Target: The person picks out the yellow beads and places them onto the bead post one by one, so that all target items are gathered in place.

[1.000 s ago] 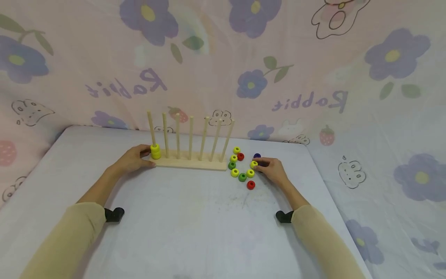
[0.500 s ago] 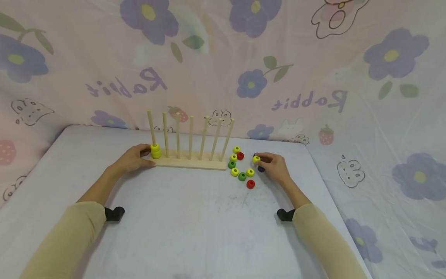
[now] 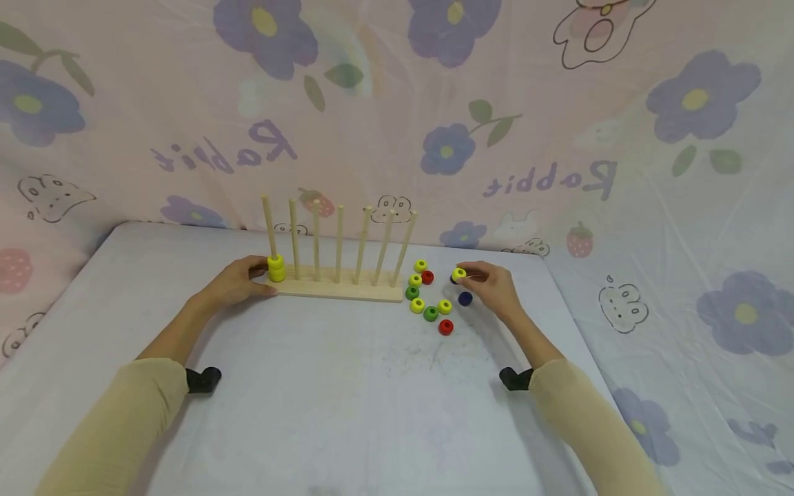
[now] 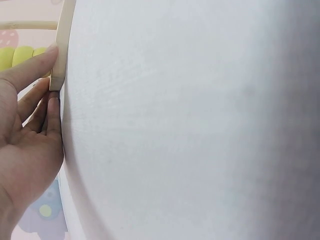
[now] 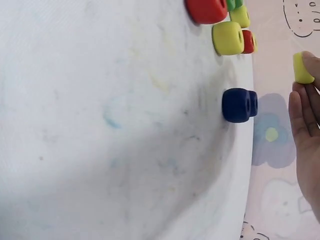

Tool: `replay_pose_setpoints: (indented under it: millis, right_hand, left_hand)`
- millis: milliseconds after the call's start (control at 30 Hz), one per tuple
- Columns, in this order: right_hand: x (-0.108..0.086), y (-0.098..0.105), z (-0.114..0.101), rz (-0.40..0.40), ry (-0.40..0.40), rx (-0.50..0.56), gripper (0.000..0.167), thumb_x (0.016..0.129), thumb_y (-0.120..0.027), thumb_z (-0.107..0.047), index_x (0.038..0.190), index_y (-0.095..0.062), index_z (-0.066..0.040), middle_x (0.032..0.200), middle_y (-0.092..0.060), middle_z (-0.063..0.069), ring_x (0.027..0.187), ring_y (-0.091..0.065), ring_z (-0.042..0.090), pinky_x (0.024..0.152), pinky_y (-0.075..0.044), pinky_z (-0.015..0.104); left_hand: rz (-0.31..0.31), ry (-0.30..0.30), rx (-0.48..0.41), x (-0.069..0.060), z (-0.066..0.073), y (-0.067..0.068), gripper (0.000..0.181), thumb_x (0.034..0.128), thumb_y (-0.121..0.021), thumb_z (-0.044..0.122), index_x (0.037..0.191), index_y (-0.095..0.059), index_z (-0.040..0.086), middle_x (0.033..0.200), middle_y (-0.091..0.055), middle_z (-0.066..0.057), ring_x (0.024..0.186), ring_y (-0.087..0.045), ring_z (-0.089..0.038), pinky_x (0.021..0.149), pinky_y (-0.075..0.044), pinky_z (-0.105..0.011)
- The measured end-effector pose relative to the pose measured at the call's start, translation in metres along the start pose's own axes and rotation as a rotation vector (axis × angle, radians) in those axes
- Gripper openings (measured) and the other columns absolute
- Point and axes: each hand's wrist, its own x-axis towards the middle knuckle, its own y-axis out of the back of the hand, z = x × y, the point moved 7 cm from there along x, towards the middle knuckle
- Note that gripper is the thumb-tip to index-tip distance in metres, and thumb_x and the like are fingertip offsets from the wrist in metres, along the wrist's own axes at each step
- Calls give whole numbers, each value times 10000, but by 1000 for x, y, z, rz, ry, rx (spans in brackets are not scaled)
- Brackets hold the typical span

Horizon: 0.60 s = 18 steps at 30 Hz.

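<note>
- Yellow bead (image 3: 458,274): pinched between thumb and fingers of the right hand (image 3: 494,286), well above the neighbouring beads in the right wrist view. Held at the right of the rack, apart from every rod.
- Change over the last second: bead raised from among the loose pieces, now higher and slightly farther back. In effect, picked out and off the counter (image 3: 347,386), though not yet threaded.
- Blue bead (image 3: 465,298): lying below the grip; covered by the fingers a second ago, now exposed by the hand's rise.
- Second blue bead (image 5: 253,103): partly behind the first in the right wrist view; mostly hidden behind the held piece in the head view.
- Loose yellow beads (image 3: 418,305), four; green beads (image 3: 431,314), two; red beads (image 3: 446,327), two. Scattered beside the rack's right end, unmoved.
- Wooden base (image 3: 338,293): gripped at its left end by the left hand (image 3: 236,281), thumb at the front edge, fingers round the end. Position unchanged; apparently steadied.
- Upright rods (image 3: 339,244), seven: six bare; leftmost bearing a stack of yellow beads (image 3: 276,269), count uncertain.
- Pale sleeves (image 3: 143,406), with black fittings (image 3: 202,380) at the cuffs.
- Printed backdrop (image 3: 366,103): flowers, rabbits, strawberries, behind the counter.
</note>
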Motion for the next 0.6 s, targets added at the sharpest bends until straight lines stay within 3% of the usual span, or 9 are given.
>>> replay_pose_setpoints:
  millis: [300, 600]
  right_hand:
    - [2, 5, -16, 3, 13, -17, 306, 909, -746, -200, 1204, -707, -132, 1152, -707, 56, 936, -707, 216, 818, -599, 295]
    - [9, 12, -47, -21, 121, -20, 295, 889, -763, -149, 1171, -713, -83, 1079, -719, 72, 953, -707, 224, 806, -589, 226]
  left_hand:
    - [5, 8, 22, -1, 1, 2, 819, 873, -772, 153, 1483, -297, -115, 1515, -331, -320, 1398, -335, -462, 1177, -271, -541]
    - [-7, 21, 16, 0, 0, 0, 808, 884, -759, 145, 1491, -289, -107, 1527, -320, -313, 1408, -325, -453, 1183, -262, -534]
